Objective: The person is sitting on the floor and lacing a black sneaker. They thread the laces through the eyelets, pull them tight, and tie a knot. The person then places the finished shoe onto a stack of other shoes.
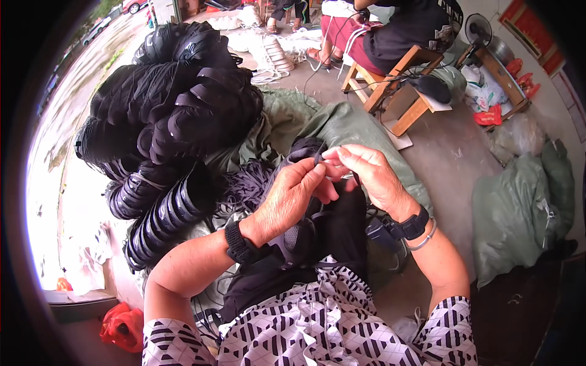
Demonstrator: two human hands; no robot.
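Observation:
My left hand (284, 194) and my right hand (370, 175) meet above my lap, thumbs and fingertips pinched together. Between them runs a thin dark lace (318, 155), its end rising past the fingertips. Both hands seem to grip it, though the fingers partly hide it. Below my left hand lies a dark mesh piece (298, 239), which looks like a shoe upper, mostly covered by the hand and wrist. Beside that hand, to the left, is a tangled heap of dark laces (247, 186).
Tall bundles of stacked black pieces (177, 104) stand at my left. Green woven sacks (360, 131) lie ahead; another full sack (510, 213) stands at right. A seated person (409, 30) is beyond, near a wooden chair (400, 91) and a fan (478, 29). A red bag (122, 327) sits lower left.

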